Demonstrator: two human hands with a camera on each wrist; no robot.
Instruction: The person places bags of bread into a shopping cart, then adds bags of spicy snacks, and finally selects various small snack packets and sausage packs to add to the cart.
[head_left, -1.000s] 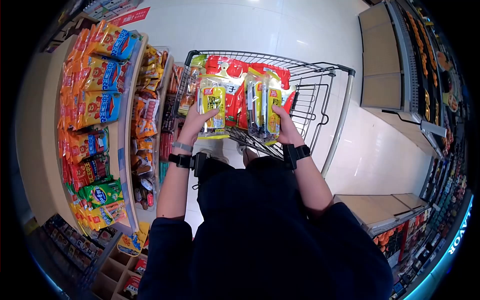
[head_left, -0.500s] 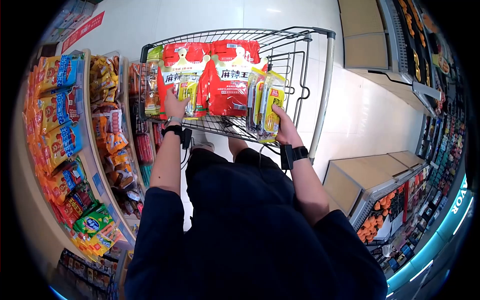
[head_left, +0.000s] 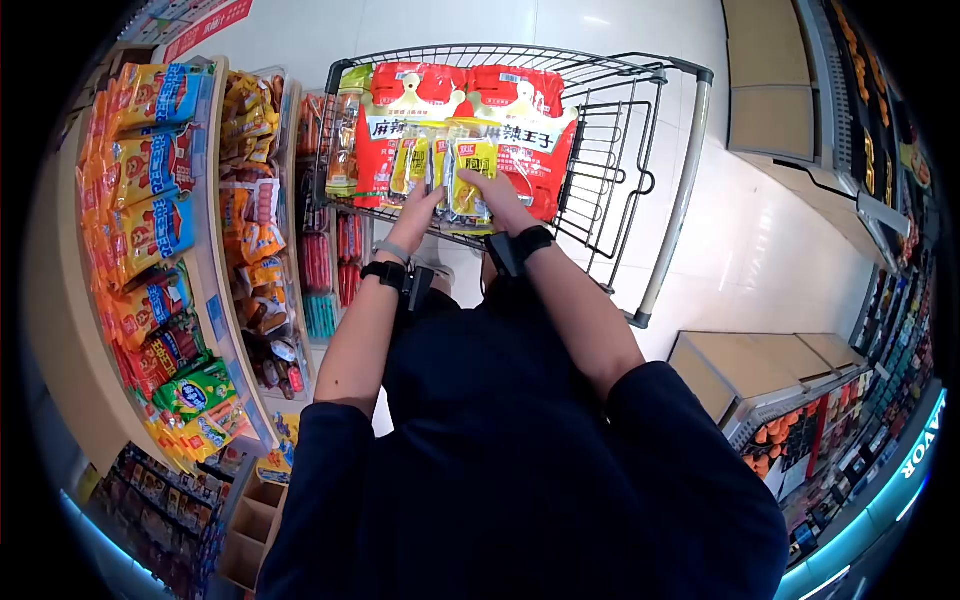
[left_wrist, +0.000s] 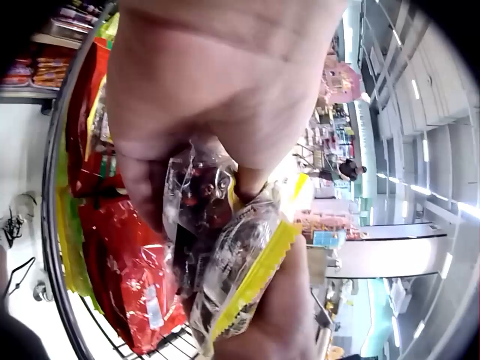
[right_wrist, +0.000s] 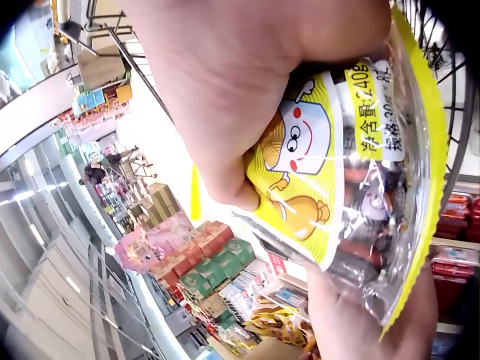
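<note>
Your left hand [head_left: 418, 212] and right hand [head_left: 492, 196] gripping yellow snack packs [head_left: 455, 172] together, over the red bags [head_left: 462, 110], inside your shopping cart [head_left: 640, 150], snack shelves [head_left: 190, 220] at left

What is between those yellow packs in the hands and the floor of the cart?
Both hands, left and right, hold the yellow packs over the cart. Two big red bags lie right beneath and behind them, covering much of the cart's floor there, so the packs would land on the bags.

The snack packs [head_left: 455, 175] are clear with yellow edges and a cartoon label, the big bags [head_left: 470, 110] behind are red, and the cart [head_left: 640, 150] is dark wire.
</note>
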